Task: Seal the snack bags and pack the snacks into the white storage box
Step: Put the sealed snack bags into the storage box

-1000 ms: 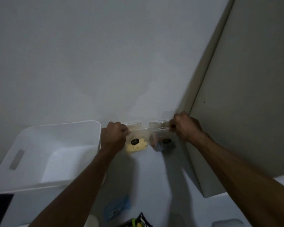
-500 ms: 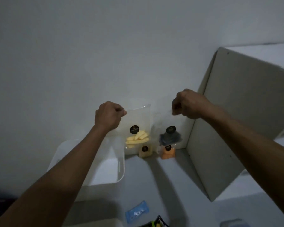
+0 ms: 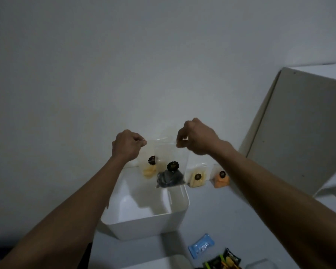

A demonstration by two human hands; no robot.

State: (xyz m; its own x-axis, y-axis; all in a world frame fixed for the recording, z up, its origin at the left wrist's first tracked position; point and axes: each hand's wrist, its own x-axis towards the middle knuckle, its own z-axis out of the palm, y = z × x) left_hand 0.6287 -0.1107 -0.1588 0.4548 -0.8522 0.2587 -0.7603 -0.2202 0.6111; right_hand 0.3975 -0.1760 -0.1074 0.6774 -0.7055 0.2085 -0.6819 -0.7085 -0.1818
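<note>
My left hand (image 3: 127, 145) pinches the top corner of a clear bag with yellow snacks (image 3: 149, 169). My right hand (image 3: 196, 139) pinches the top of a clear bag with dark snacks (image 3: 170, 178). Both bags hang side by side, overlapping, above the far end of the open white storage box (image 3: 149, 224). Each bag has a round black label. Two more clear bags stand against the wall on the table: one with pale yellow snacks (image 3: 197, 178) and one with orange snacks (image 3: 221, 179).
A tall beige cabinet panel (image 3: 299, 129) stands at the right. Near the table's front lie a small blue packet (image 3: 201, 246), a dark green-and-yellow snack packet (image 3: 222, 261) and a white lid or container edge (image 3: 163, 264). A plain wall is behind.
Both hands moved left and closer together, carrying the two bags from the wall to above the storage box. The two bags left at the wall are now uncovered.
</note>
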